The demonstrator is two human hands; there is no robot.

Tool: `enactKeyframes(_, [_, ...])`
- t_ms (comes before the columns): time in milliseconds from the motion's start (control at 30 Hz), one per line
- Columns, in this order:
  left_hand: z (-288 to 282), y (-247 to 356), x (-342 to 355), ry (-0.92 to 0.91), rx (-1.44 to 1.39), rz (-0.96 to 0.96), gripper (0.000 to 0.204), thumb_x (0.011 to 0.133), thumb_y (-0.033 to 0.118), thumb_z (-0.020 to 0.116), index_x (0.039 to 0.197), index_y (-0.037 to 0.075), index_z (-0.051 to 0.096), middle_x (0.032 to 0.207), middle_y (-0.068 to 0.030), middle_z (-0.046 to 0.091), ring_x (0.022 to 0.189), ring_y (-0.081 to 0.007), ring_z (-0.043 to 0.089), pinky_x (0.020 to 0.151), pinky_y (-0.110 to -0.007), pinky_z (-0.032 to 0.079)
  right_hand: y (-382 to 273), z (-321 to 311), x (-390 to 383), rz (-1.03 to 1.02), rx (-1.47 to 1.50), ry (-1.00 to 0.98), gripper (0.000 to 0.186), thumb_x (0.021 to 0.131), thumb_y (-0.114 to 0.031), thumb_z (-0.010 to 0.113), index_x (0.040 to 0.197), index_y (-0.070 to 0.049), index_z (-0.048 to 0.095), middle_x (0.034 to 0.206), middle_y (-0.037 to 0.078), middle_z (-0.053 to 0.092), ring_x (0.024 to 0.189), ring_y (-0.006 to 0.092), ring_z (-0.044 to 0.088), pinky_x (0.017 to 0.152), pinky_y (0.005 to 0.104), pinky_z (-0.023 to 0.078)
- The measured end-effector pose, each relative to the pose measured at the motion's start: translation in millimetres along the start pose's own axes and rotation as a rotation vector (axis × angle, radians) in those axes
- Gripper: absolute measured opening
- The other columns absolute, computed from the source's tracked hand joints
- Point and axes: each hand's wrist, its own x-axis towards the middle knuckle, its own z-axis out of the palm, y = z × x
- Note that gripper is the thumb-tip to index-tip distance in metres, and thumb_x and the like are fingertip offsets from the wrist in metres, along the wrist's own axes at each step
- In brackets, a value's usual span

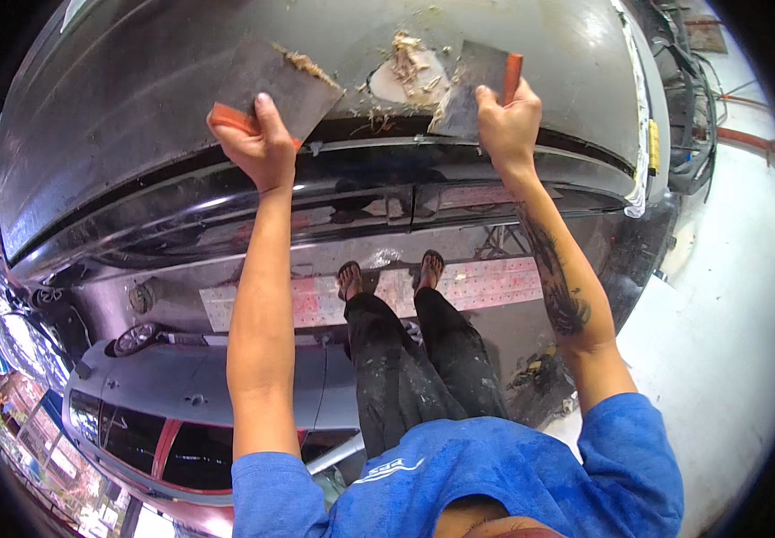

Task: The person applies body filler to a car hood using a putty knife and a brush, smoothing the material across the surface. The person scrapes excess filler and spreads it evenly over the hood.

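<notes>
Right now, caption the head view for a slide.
Left hand and right hand grip orange-handled scrapers over a grey panel.

A blue short-sleeved T-shirt (495,466) with white print (390,470), pale-flecked black trousers (414,368), dark sandals (349,273) and a dark tattoo (553,273) inking the right forearm (579,269).

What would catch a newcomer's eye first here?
At the top, the left hand grips one orange-handled spreader, the right hand a second spreader, both bearing fibrous paste. Between them, a ragged clump sits on a grey vehicle panel. A blue shirt shows below.
</notes>
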Motion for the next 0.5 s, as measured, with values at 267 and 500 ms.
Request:
enactKeyframes(267, [2, 3, -1, 0.018, -0.013, 0.029, 0.027, 0.088, 0.014, 0.065, 0.095, 0.0, 0.043, 0.09, -0.0078, 0.048, 0.078, -0.0153, 0.049, 0.073, -0.03, 0.045, 1, 11, -2, 0.025, 0.107, 0.059, 0.024, 0.076, -0.014, 0.061, 0.09, 0.006, 0.061, 0.076, 0.023, 0.066, 0.075, 0.0367, 0.067, 0.074, 0.0419, 0.051])
enactKeyframes(500, [1, 2, 0, 0.026, -0.012, 0.033, 0.027, 0.088, 0.015, 0.066, 0.089, 0.002, 0.042, 0.088, -0.0067, 0.047, 0.075, -0.0132, 0.047, 0.067, -0.03, 0.044, -33, 50, -1, 0.044, -0.004, 0.106, 0.029, 0.076, -0.017, 0.065, 0.094, 0.006, 0.063, 0.076, 0.02, 0.066, 0.07, 0.0233, 0.064, 0.069, 0.0376, 0.051])
